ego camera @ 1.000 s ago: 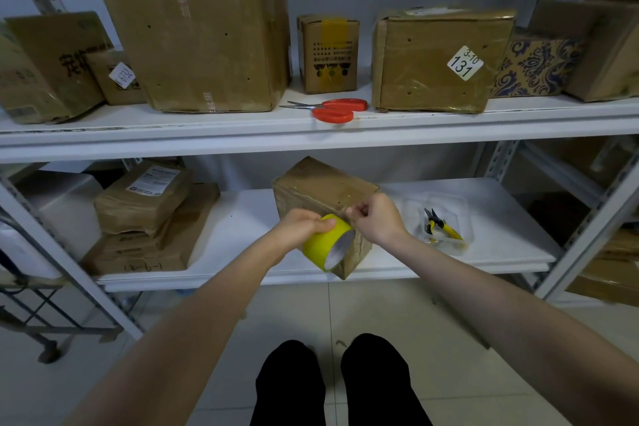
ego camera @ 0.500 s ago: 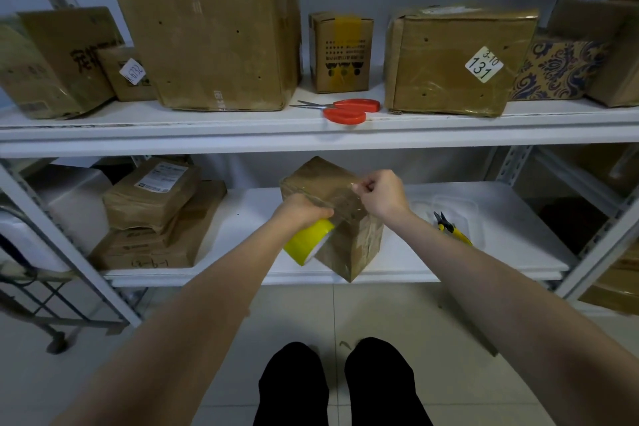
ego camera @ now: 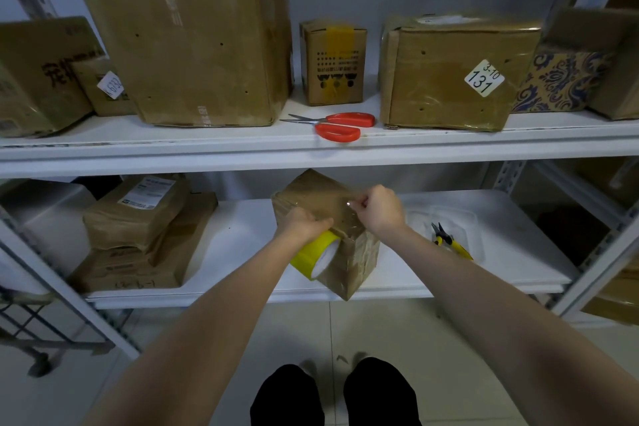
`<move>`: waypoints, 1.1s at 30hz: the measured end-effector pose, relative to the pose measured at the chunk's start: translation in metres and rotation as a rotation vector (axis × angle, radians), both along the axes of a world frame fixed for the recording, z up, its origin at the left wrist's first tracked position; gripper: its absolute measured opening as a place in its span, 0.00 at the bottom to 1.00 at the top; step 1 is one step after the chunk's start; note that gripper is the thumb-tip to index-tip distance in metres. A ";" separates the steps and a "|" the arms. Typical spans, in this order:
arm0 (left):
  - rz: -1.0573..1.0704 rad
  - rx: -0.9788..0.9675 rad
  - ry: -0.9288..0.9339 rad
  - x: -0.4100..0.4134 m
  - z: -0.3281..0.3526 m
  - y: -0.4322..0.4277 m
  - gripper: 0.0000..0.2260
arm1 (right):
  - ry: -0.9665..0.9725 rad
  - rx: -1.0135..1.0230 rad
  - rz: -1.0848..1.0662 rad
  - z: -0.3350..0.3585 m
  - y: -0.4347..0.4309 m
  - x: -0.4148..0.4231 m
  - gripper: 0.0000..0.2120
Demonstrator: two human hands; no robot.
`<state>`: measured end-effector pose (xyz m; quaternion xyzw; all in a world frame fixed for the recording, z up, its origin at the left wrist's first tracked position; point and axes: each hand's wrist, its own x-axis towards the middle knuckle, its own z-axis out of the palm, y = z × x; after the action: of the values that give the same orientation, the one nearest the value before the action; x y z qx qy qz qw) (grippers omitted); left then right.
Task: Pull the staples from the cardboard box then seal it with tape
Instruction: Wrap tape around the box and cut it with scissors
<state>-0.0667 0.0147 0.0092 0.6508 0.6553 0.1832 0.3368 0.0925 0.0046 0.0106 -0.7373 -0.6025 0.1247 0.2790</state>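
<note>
Head view. Box (ego camera: 349, 252) sits on the lower shelf (ego camera: 242, 239), turned corner-on toward the front edge, its near corner overhanging the shelf lip.

Left hand (ego camera: 301, 225) curled over the top of a yellow tape roll (ego camera: 313, 258); roll held against the box's near-left face, core opening facing right. Fingers are closed on the roll.

Right hand (ego camera: 378, 209) at the box's top right edge, thumb and fingers pinched together on the free end of a clear strip (ego camera: 340, 207). Strip runs from the roll across the box top to the pinch; it shows only as a faint sheen, so how much of it lies stuck to the cardboard cannot be told. Both hands touching or just over the box top, near each other.

Right of the box, same shelf: clear tray (ego camera: 460, 218) with yellow-handled pliers (ego camera: 449, 242) lying in it. Left of the box: stack of flat brown parcels (ego camera: 145, 235).

Upper shelf (ego camera: 311, 156): red-handled scissors (ego camera: 337, 126) lying flat near the front edge, directly above the box, between a large carton (ego camera: 193, 45) and a carton labelled "131" (ego camera: 449, 73). Small carton (ego camera: 333, 62) with a yellow stripe behind the scissors.
</note>
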 end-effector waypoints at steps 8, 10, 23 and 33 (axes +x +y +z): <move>0.027 0.005 0.124 0.001 -0.004 -0.001 0.22 | -0.145 0.000 0.053 -0.012 0.003 0.002 0.09; 0.071 0.111 0.207 0.003 0.001 -0.005 0.21 | -0.178 -0.010 0.069 -0.012 0.002 0.002 0.09; -0.324 0.162 0.438 0.009 0.014 -0.023 0.18 | -0.508 -0.059 0.090 -0.003 -0.011 -0.008 0.28; -0.298 0.042 0.335 0.010 -0.001 -0.014 0.19 | -0.581 0.064 0.254 -0.006 -0.020 -0.006 0.14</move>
<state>-0.0563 0.0012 0.0079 0.7686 0.5948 0.0343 0.2331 0.0868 -0.0150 0.0046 -0.6516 -0.7480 -0.0762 0.1007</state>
